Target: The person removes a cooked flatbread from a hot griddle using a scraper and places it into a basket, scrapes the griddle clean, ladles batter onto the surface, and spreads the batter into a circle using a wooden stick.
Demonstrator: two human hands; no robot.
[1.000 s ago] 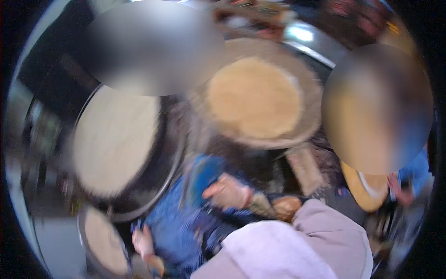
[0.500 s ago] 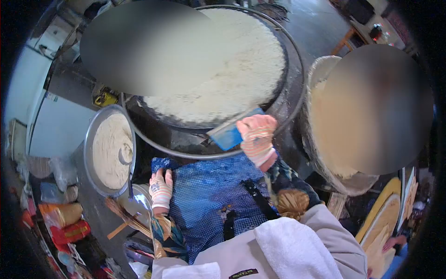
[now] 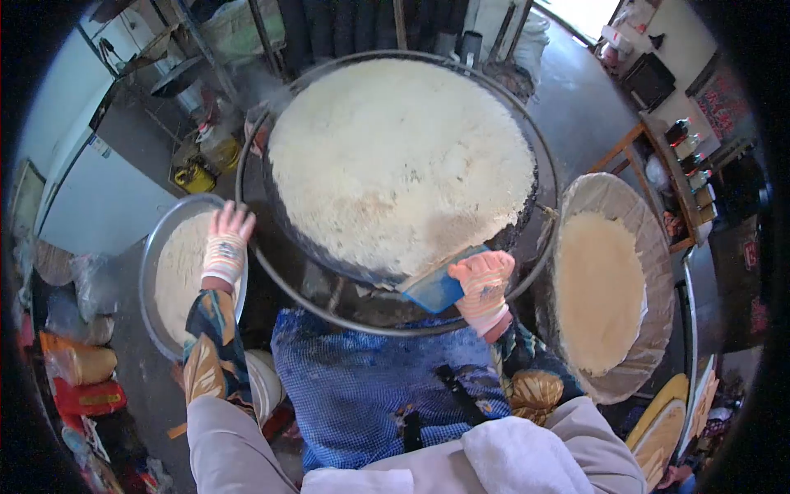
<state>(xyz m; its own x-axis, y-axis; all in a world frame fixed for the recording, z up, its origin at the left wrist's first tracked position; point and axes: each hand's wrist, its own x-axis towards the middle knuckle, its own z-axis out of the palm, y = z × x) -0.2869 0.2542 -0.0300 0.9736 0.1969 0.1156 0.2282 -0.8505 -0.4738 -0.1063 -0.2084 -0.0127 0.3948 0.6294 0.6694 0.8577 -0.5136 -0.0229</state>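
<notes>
Head view: blue scraper (image 3: 436,291) slants lengthwise, rising rightward.

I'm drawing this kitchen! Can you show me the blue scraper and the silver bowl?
Blue scraper (image 3: 436,291): head view, on the middle of its flat blue face.
Silver bowl (image 3: 148,284): head view, on its left side, by the rim.

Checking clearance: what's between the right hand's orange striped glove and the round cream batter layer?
In the head view, a flat blue scraper in the right hand.
</notes>
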